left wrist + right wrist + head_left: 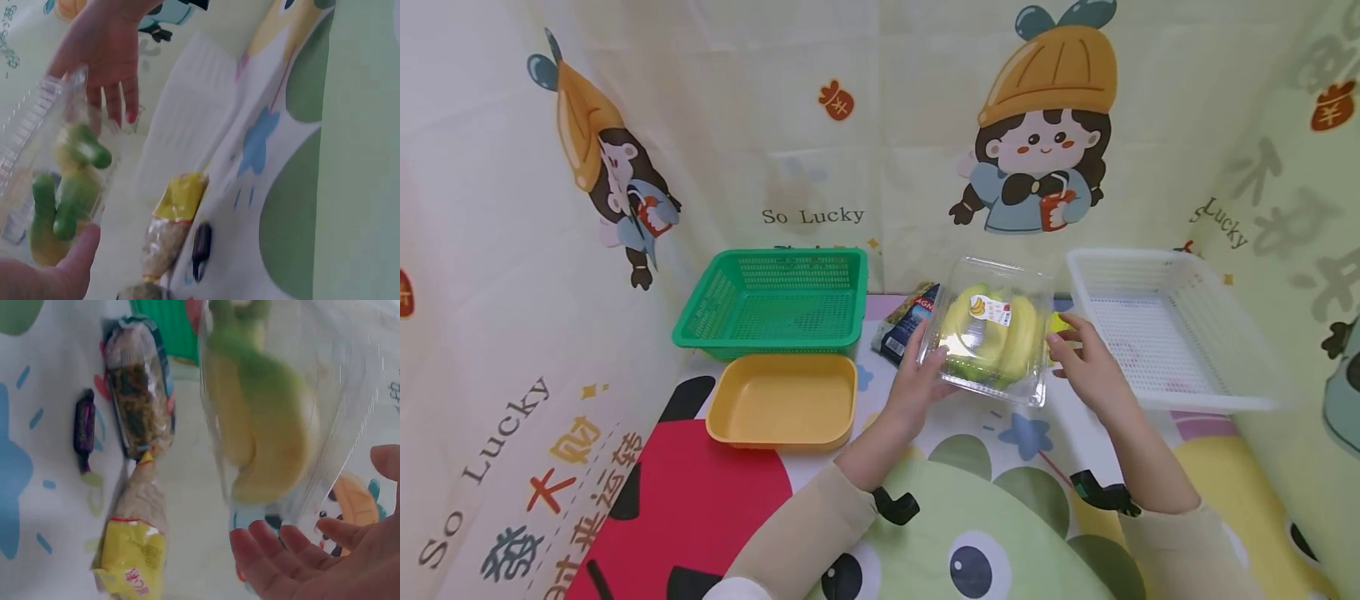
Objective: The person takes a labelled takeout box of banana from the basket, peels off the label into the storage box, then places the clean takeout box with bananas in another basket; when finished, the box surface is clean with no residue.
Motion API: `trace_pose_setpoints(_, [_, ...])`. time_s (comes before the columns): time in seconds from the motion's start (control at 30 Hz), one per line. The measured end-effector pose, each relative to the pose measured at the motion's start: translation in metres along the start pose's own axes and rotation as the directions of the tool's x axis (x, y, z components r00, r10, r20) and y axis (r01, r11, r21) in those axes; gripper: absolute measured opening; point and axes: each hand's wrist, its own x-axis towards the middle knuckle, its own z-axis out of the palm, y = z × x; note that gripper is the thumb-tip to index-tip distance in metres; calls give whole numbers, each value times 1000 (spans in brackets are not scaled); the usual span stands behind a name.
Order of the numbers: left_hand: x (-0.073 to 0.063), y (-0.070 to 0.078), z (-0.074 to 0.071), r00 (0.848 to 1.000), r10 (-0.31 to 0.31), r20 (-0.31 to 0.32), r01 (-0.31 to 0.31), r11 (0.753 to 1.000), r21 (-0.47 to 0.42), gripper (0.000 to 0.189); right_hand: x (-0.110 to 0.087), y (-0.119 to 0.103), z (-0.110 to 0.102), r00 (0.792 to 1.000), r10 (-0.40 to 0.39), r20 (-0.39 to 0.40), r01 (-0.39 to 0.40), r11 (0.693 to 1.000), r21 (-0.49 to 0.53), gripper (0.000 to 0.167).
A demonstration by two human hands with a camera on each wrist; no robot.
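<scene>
A clear plastic box (951, 292) with green-tipped bananas (1018, 337) and a white label is held up above the table, tilted toward the head camera. My left hand (913, 387) grips its left lower side, thumb over the front edge. Beside the right edge of the box is my right hand (1093, 367), its fingers loosely extended. In the right wrist view, the right fingertips (259, 534) are just off the box's end. Under and behind the box lie a dark-labelled food packet (140, 394), a yellow-ended bag (131, 556) and a small purple-wrapped candy (85, 428).
To the left, a green basket (767, 333) stands behind a yellow-orange tray (782, 442). A white basket (1206, 400) stands at the right, close to the right forearm. Printed cloth curtains (917, 150) rise behind and at both sides.
</scene>
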Motion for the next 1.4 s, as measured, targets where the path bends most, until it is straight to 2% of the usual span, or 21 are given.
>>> trace_pose_setpoints(0.23, [-7, 10, -30, 995, -10, 102, 2, 997, 75, 61, 26, 7, -16, 999, 0, 46, -5, 994, 111, 70])
trace_pose_setpoints(0.33, [-11, 13, -40, 988, -19, 151, 3, 994, 105, 60, 37, 6, -22, 993, -27, 113, 11, 991, 136, 70])
trace_pose_setpoints(0.43, [-14, 15, -47, 980, -30, 195, 6, 992, 124, 62, 46, 5, -27, 978, -60, 200, 32, 989, 143, 67])
trace_pose_setpoints(0.53, [-17, 16, -53, 971, -46, 236, 16, 991, 130, 66, 55, 4, -27, 948, -97, 302, 52, 987, 154, 63])
trace_pose_setpoints(0.63, [-19, 15, -58, 959, -73, 272, 38, 991, 131, 66, 63, 7, -24, 896, -141, 421, 65, 980, 189, 58])
trace_pose_setpoints(0.73, [-20, 14, -63, 945, -85, 315, 46, 991, 129, 64, 69, 10, -21, 843, -179, 508, 71, 972, 225, 56])
trace_pose_setpoints(0.8, [-21, 14, -66, 936, -88, 340, 43, 990, 137, 63, 71, 12, -19, 822, -190, 537, 66, 968, 243, 56])
trace_pose_setpoints(0.93, [-21, 13, -69, 918, -99, 385, 39, 986, 159, 65, 70, 13, -13, 804, -202, 560, 42, 957, 286, 56])
trace_pose_setpoints(1.1, [-21, 12, -71, 909, -121, 399, 41, 978, 204, 67, 64, 14, -6, 806, -185, 562, 0, 950, 312, 56])
trace_pose_setpoints(1.27, [-21, 12, -73, 918, -145, 369, 70, 975, 209, 65, 57, 18, 0, 850, -133, 510, -18, 960, 281, 56])
trace_pose_setpoints(1.4, [-22, 11, -75, 939, -141, 313, 85, 979, 185, 66, 47, 20, 5, 892, -91, 444, -35, 963, 267, 55])
